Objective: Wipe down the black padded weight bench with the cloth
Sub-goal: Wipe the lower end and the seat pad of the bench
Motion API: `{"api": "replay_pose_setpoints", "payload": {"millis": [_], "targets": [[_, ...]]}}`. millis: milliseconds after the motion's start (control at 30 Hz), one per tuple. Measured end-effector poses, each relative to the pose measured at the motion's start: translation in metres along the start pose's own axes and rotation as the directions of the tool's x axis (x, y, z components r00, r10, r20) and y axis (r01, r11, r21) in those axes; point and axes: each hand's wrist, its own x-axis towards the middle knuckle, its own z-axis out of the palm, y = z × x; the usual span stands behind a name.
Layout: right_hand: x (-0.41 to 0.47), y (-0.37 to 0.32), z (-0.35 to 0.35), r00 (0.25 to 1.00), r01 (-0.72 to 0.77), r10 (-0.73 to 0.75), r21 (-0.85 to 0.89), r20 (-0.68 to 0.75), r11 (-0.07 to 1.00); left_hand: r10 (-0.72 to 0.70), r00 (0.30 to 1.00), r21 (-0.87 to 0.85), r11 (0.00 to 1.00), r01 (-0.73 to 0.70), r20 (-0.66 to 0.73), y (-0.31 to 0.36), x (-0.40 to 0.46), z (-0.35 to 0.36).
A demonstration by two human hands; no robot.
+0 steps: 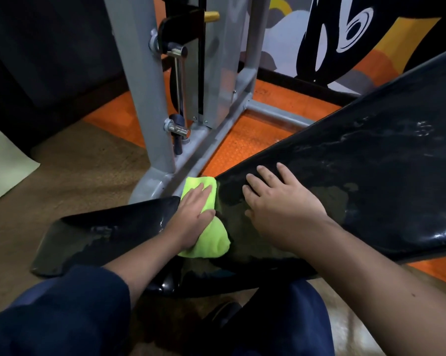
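The black padded weight bench fills the lower middle and right: a flat seat pad (98, 240) at the left and a long inclined back pad (371, 170) rising to the upper right, both with wet streaks and worn patches. A bright green cloth (211, 242) lies over the gap where the two pads meet. My left hand (193, 214) presses flat on the cloth with straight fingers. My right hand (278, 209) rests flat on the lower end of the back pad, just right of the cloth.
A grey steel machine frame (150, 98) with chrome pins (177, 129) stands just behind the bench on orange floor matting (242, 150). Brown carpet (83, 170) spreads to the left. My knees in dark blue trousers (62, 317) are at the bottom edge.
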Motion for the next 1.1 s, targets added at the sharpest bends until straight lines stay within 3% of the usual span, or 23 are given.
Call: {"api": "replay_pose_setpoints", "payload": {"millis": [100, 233, 367, 533, 700, 800, 967, 1100], "targets": [[0.004, -0.002, -0.001, 1.0, 0.012, -0.012, 0.004, 0.011, 1.0, -0.066, 0.998, -0.027, 0.997, 0.065, -0.018, 0.011, 0.013, -0.005], [0.004, -0.003, 0.0, 1.0, 0.0, -0.001, 0.017, 0.02, 1.0, -0.01, 1.0, -0.031, 0.999, 0.01, -0.005, 0.013, 0.009, -0.003], [0.007, -0.003, 0.002, 1.0, 0.002, -0.002, 0.034, 0.005, 0.999, -0.089, 0.996, -0.047, 0.995, 0.089, -0.013, 0.012, 0.014, -0.009], [0.007, -0.003, 0.003, 1.0, 0.001, -0.001, 0.031, 0.015, 1.0, 0.022, 1.0, 0.002, 1.0, -0.022, -0.009, 0.002, -0.015, 0.007], [0.009, -0.004, 0.003, 1.0, 0.002, -0.002, 0.04, 0.017, 0.999, -0.037, 0.998, -0.042, 0.998, 0.035, -0.042, 0.015, -0.006, 0.003], [0.006, -0.005, 0.003, 1.0, 0.003, -0.004, 0.032, 0.015, 0.999, 0.054, 0.998, 0.007, 0.999, -0.054, -0.032, 0.007, -0.02, 0.011], [0.008, -0.004, 0.001, 1.0, -0.004, 0.003, 0.046, 0.026, 0.999, -0.04, 0.998, -0.044, 0.998, 0.037, -0.058, 0.014, -0.016, 0.008], [0.007, -0.004, 0.002, 0.999, -0.01, 0.009, 0.038, 0.034, 0.999, 0.09, 0.996, 0.004, 0.996, -0.09, -0.015, 0.001, -0.039, 0.016]]}}
